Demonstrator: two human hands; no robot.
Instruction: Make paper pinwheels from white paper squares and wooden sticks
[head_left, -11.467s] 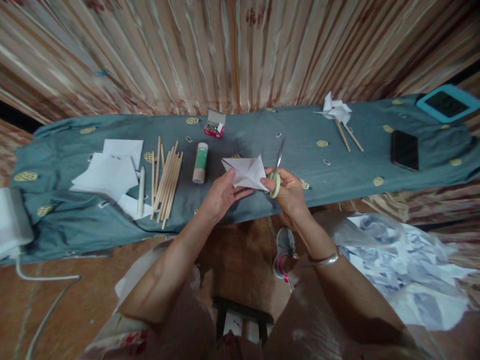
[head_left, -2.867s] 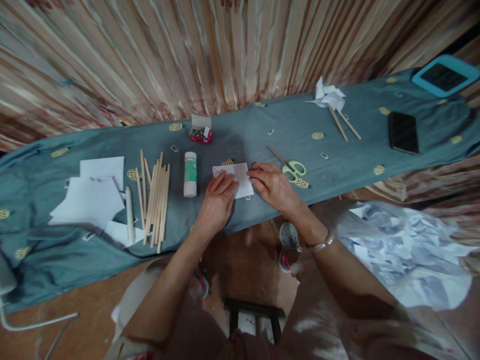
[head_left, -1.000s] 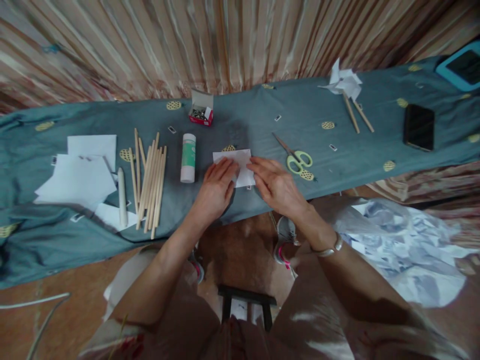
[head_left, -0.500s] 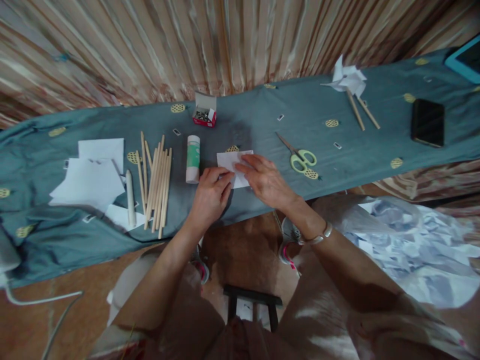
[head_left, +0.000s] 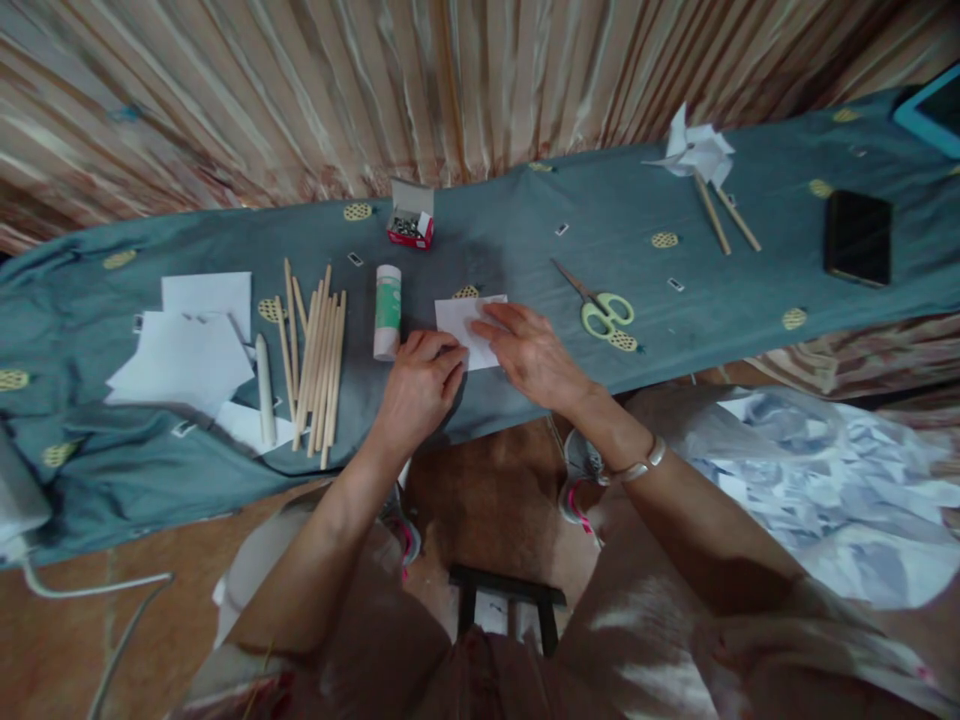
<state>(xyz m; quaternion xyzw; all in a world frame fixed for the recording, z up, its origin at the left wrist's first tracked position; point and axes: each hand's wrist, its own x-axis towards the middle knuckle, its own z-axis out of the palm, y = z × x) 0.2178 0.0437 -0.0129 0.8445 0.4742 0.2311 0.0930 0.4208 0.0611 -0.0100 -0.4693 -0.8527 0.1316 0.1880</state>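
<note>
A small white paper square (head_left: 459, 314) lies flat on the cloth in front of me. My left hand (head_left: 424, 382) is closed at its lower left corner, thumb and fingers pinched together on the paper. From the other side, my right hand (head_left: 531, 350) rests on the sheet with its fingers stretched out and slightly apart, covering the right part. A glue stick (head_left: 388, 312) with a green label stands just left of the paper. To the right lie scissors (head_left: 600, 308) with light green handles.
Wooden sticks (head_left: 321, 360), a white pen-like tool (head_left: 265, 390) and paper sheets (head_left: 180, 355) lie left. Behind is a red box of small metal pins (head_left: 410, 228). Paper pinwheels (head_left: 699, 155), a phone (head_left: 859, 238) and a tablet (head_left: 934, 115) lie right. A bag of paper scraps (head_left: 825, 490) sits below.
The view has shifted slightly. Both hands stay at the paper square almost unchanged; the right fingers have moved very little across it.
</note>
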